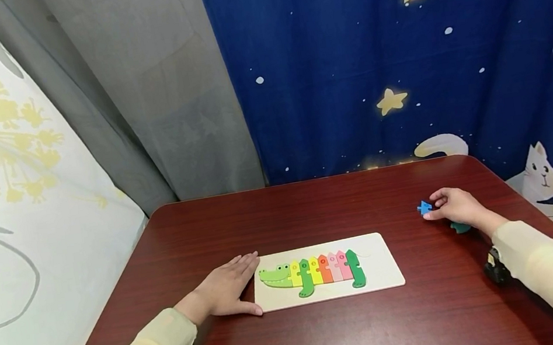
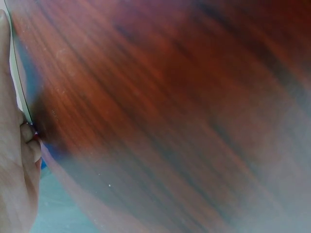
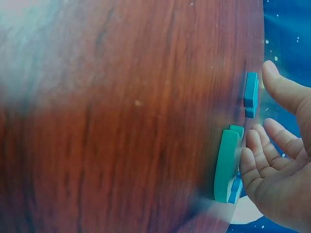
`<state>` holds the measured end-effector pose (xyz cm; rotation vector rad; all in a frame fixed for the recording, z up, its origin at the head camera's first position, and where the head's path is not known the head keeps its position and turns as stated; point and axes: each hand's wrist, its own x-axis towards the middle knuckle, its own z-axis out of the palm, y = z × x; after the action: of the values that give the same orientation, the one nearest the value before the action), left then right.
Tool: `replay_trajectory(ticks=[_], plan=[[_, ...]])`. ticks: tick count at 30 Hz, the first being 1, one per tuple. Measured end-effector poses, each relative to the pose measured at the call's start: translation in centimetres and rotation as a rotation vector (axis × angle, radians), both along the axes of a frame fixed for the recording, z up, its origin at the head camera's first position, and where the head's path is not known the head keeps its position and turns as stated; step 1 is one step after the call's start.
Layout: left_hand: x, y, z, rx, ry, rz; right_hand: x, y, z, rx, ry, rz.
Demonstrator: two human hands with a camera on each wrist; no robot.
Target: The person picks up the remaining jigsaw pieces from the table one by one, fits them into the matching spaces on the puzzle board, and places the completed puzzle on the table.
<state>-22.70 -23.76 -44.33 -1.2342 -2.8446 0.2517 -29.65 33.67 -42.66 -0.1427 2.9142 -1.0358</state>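
Your left hand (image 1: 230, 287): fingers extended, thumb apart, touching left edge of pale board (image 1: 382, 264) on surface (image 1: 331, 336). Crocodile pieces (image 1: 316, 271) lie on board. Your right hand (image 1: 458, 208): thumb and fingers parted beside blue piece (image 1: 424, 208); contact cannot be told. Green piece (image 3: 226, 165) near fingers.

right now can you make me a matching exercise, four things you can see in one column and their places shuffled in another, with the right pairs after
Things
1. left hand
2. right hand
3. pale board
4. blue piece in the head view

Places
A. underneath the crocodile pieces
B. off the board, by the right hand's fingertips
C. at the board's left end
D. partly hiding the loose green piece in the head view

Pairs: 1-C, 2-D, 3-A, 4-B
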Motion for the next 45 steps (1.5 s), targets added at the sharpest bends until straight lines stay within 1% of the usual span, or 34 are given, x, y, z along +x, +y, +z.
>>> replay_trajectory(ticks=[7, 14, 28, 33, 36, 40, 45], plan=[[0.1, 0.1, 0.1, -0.019, -0.014, 0.016, -0.4, -0.1, -0.4, 0.008, -0.011, -0.002], [0.1, 0.2, 0.1, -0.027, -0.019, 0.020, -0.3, -0.3, -0.5, 0.000, -0.037, -0.014], [0.3, 0.2, 0.0, -0.032, -0.025, 0.026, -0.7, -0.5, -1.1, -0.054, -0.081, -0.024], [0.3, 0.1, 0.0, -0.022, -0.012, 0.016, -0.8, -0.5, -1.3, -0.070, -0.104, -0.034], [0.2, 0.1, -0.1, -0.025, -0.007, 0.022, -0.9, -0.6, -1.3, -0.078, -0.114, -0.042], [0.2, 0.2, 0.1, -0.025, -0.018, 0.037, -0.9, -0.7, -1.1, -0.089, -0.122, -0.055], [0.1, 0.3, 0.2, -0.015, -0.018, 0.031, -0.9, -0.8, -1.1, -0.099, -0.128, -0.068]])
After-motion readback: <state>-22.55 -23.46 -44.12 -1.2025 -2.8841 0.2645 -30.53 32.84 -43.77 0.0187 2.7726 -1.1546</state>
